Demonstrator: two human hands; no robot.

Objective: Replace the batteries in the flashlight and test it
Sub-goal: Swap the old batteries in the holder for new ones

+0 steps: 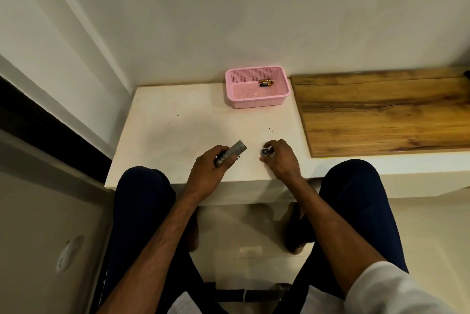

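My left hand (211,170) grips the grey metal flashlight body (235,151), which points up and to the right just above the white table (178,130). A short way to its right, my right hand (281,160) pinches a small dark round part of the flashlight (265,152) against the table top. The two pieces are apart. A pink plastic basket (256,100) stands at the back of the table with a few gold and black batteries (266,82) lying inside it.
A wooden board (381,110) lies on the ledge to the right of the table. Walls close the back and the left side. My knees in dark trousers flank the table's front edge. Small dark specks dot the table top.
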